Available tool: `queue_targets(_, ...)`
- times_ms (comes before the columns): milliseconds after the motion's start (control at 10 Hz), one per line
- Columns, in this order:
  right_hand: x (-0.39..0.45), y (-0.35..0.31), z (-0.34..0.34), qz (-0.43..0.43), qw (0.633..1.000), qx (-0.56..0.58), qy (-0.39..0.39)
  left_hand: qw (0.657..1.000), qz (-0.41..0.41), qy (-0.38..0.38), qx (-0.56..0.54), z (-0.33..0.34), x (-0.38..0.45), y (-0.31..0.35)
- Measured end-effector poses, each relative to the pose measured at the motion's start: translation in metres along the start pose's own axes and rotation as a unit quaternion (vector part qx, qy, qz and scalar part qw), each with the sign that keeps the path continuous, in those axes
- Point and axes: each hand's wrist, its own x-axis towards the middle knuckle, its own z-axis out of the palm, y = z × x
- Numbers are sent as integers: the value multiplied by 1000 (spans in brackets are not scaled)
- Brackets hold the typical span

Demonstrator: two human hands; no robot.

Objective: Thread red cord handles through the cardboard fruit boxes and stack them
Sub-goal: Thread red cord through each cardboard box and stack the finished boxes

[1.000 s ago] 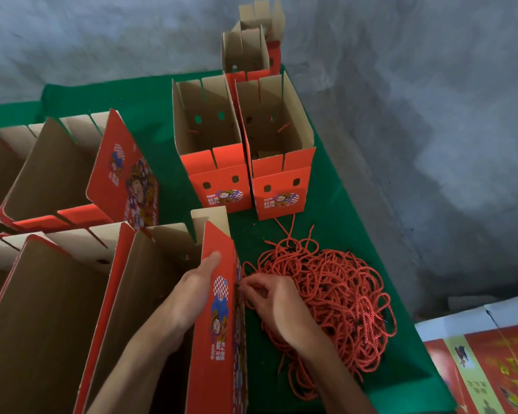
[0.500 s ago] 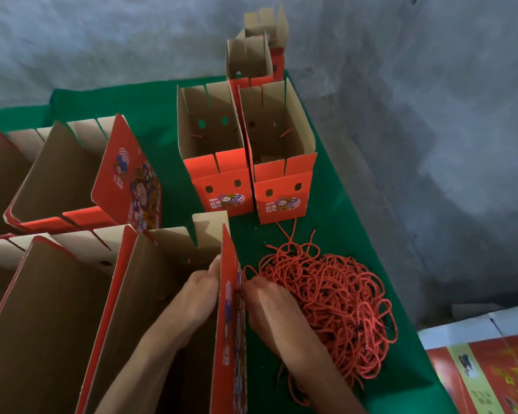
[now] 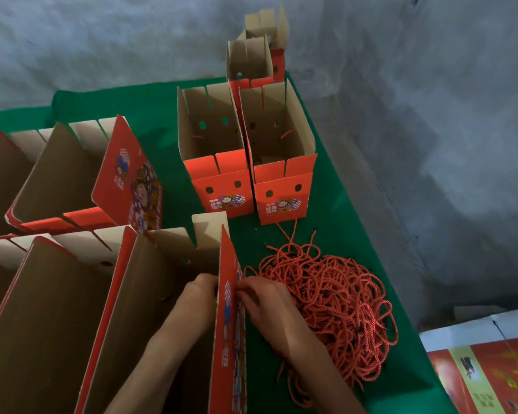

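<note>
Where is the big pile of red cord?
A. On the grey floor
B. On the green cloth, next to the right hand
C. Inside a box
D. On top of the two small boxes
B: the cord pile lies loose on the green cloth, just beside the right hand.

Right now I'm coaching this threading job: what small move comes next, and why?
Probably push the cord end through the panel to the left hand waiting inside the box. The right hand pinches at the panel's outer face beside the cord pile, with no handle visible there yet.
</note>
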Motion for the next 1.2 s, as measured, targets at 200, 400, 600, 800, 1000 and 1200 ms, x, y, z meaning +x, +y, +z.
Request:
queue_targets(200, -2, 31, 0, 102, 986, -123, -46, 999, -46, 3, 13, -2, 0, 0)
queue_targets(400, -6, 39, -41, 233, 922, 299, 76, 983, -16, 40, -176, -7, 5, -9)
queue_targets(600, 1, 7, -83, 137, 830, 530, 109, 951, 47, -16, -305, -19, -31, 9)
queue_targets(800, 3, 33, -68, 170, 855, 461, 165, 968, 27, -143, -207, -15, -54, -1)
queue_targets(1000, 7, 68, -31, 233, 900, 337, 147, 986, 20, 55, -156, -9, -25, 2)
queue_targets(1200, -7, 79, -20, 206, 962, -39, 172, 986, 34, 80, -143, -14, -1, 7)
